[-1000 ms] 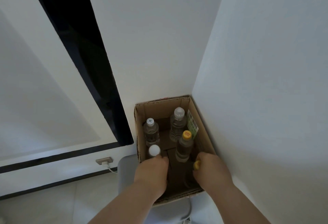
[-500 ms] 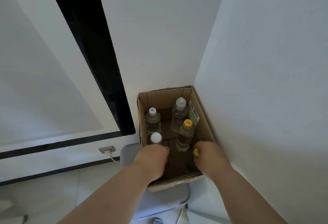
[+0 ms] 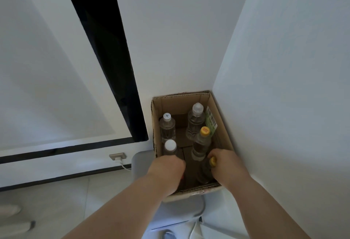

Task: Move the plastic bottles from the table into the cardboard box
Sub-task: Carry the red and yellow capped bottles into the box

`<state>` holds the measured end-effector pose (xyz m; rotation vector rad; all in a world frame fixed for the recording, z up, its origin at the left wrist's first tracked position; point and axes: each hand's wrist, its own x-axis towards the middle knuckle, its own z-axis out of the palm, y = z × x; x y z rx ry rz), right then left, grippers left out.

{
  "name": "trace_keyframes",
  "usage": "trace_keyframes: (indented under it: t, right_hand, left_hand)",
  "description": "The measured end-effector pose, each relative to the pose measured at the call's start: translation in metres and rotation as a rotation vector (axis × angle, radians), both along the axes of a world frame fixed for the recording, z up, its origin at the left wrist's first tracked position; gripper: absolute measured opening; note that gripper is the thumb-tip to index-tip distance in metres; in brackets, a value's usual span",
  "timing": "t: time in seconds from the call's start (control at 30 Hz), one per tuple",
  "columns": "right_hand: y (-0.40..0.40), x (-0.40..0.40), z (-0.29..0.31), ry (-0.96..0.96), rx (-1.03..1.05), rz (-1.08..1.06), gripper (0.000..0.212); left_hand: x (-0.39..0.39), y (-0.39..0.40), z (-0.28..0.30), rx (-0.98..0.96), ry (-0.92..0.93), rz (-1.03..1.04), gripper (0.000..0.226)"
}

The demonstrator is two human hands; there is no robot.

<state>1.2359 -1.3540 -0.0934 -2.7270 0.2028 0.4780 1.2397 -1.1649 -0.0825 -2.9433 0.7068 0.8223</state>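
Note:
The open cardboard box stands in the wall corner on a grey seat. Four bottles stand upright in it: one with a printed white cap, a clear-capped one, a yellow-capped one and a plain white-capped one. My left hand is closed inside the near left of the box over a bottle that it hides; only a red spot shows under the fingers. My right hand grips another yellow-capped bottle at the near right, low in the box.
White walls close in behind and to the right of the box. The grey seat juts out under it. A wall socket with a white cable sits low on the left. A black frame strip runs down the left wall. Floor tiles lie at the lower left.
The view has shifted, so the box sits higher in the frame. Both hands stay at the near end of the box, holding the same bottles a little lower.

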Motion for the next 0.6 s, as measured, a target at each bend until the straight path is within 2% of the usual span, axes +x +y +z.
trace_keyframes:
  t: [0.13,0.27,0.47,0.6]
  right_hand:
    - [0.003,-0.001,-0.002,0.021,0.016,0.02,0.03]
    - [0.006,-0.004,-0.003,0.056,0.051,0.055,0.039]
    - [0.007,-0.005,0.017,0.011,0.128,0.041,0.045]
    - [0.01,-0.009,0.05,-0.192,0.369,-0.073,0.04]
  left_hand:
    - [0.004,-0.003,0.007,0.01,0.075,0.025,0.025]
    - [0.005,0.005,0.012,-0.089,0.088,0.074,0.037]
    - [0.001,0.035,0.028,-0.53,0.018,0.382,0.068]
    - [-0.009,0.058,0.061,-0.83,-0.002,0.576,0.08]
